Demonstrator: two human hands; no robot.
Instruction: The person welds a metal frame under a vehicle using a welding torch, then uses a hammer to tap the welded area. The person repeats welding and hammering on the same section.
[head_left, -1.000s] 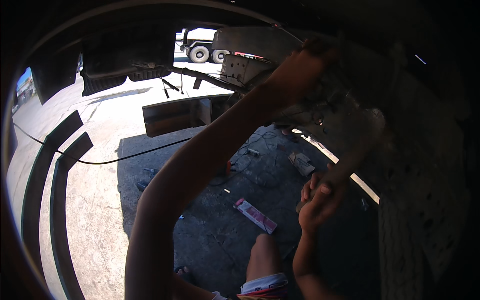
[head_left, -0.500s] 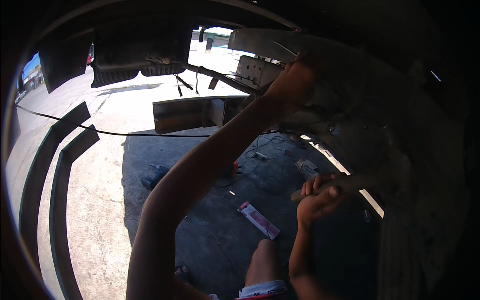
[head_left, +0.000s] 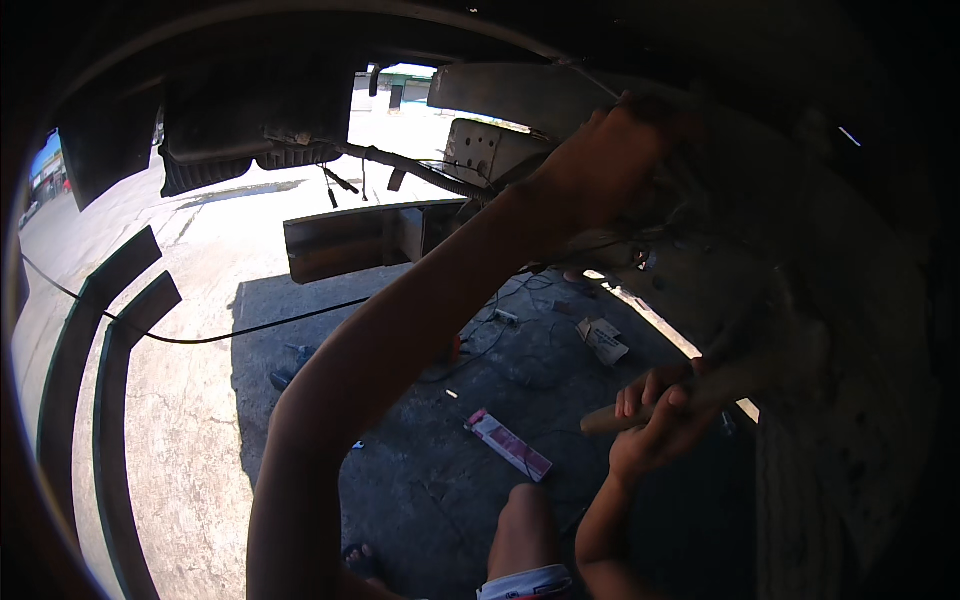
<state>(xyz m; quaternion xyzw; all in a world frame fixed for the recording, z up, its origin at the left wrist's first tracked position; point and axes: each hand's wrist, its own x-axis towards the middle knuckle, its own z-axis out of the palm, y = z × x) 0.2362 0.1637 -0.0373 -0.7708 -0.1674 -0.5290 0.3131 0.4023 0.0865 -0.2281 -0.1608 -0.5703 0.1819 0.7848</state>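
My left hand (head_left: 625,150) is raised under the dark vehicle body, its fingers closed round a thin metal rod (head_left: 597,82). Only one end of the rod shows above the fist; shadow swallows the rest. Lower down, my right hand (head_left: 655,420) grips the pale wooden handle (head_left: 602,420) of what looks like a hammer. The butt of the handle points left, and its other end runs up right into the dark, where a head is hard to make out. A dark panel (head_left: 700,250) with a small bolt stands beside both hands.
A ribbed black housing (head_left: 255,115), a cable bundle (head_left: 415,173) and a steel beam (head_left: 345,240) hang at left. Two bent metal strips (head_left: 112,430) stand further left. On the concrete lie a pink-and-white packet (head_left: 508,445), a carton (head_left: 602,340), cords and a power tool (head_left: 285,372).
Both hands have shifted slightly right in the picture, the right one also a little downward with its handle. The background has slid left as the view turned, and the long black cable sags more.
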